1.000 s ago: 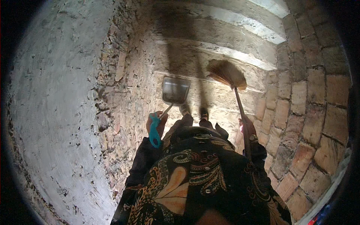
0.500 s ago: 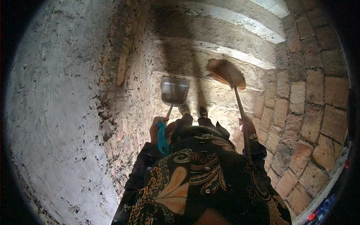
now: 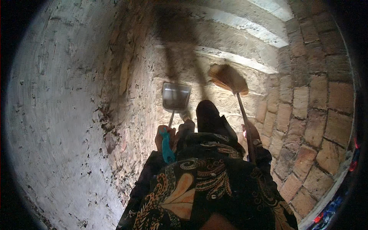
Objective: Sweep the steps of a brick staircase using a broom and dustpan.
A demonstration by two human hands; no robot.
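My left hand [image 3: 160, 138] is closed round the handle of a dustpan [image 3: 176, 97], whose grey pan points ahead and whose turquoise grip [image 3: 166, 147] sticks back toward my body. Whatever lies in the pan is too dim to make out. On the other side, my right hand [image 3: 253, 132] grips the long wooden handle of a broom [image 3: 228, 78]. Its fan of tan bristles points forward, above the steps. I cannot tell whether the bristles touch the stone. Part of each hand is hidden by the handle it holds.
Stone steps [image 3: 237, 61] with pale, brightly lit edges lie ahead of me. A rough, crumbling plastered wall [image 3: 57, 115] runs close along my left. A brick wall [image 3: 306, 115] curves along my right. Dark shadows fall across the steps.
One of my knees has risen in front of me, covering the shoe seen there before. The dustpan and broom have shifted slightly in view, both still held. The steps appear a little higher and further left.
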